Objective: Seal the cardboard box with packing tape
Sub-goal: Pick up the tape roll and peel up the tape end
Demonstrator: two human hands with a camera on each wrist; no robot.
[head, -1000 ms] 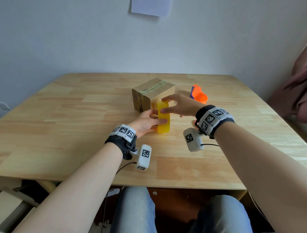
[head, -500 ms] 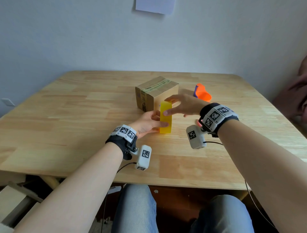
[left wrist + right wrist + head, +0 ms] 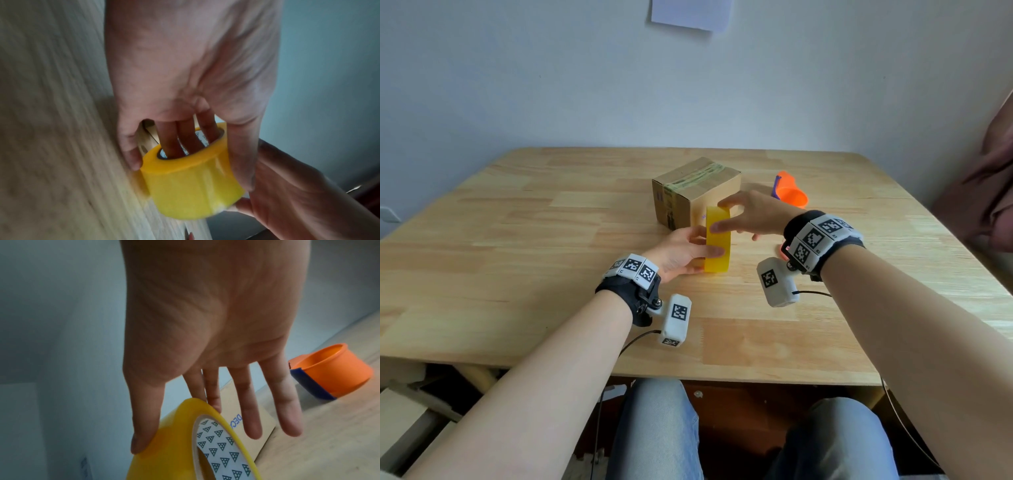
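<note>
The yellow roll of packing tape stood on its edge on the wooden table, just near of the cardboard box and close to the table's middle. The left hand gripped the roll from the left: in the left wrist view three fingers were pushed through the core while the thumb curled over the outer yellow surface. The right hand came in from the right with its fingers mostly straight and spread; its thumb lay on the roll's outer face and the index finger touched the top of the rim, a light pinch at the roll's upper part, while the other fingers hung free in front of the box. The core's inner lining, white with small triangles, showed in the right wrist view. The box sat closed, with a greenish strip of tape already along its top seam. An orange tape dispenser with a blue edge lay on the table to the right of the box, apart from both hands
</note>
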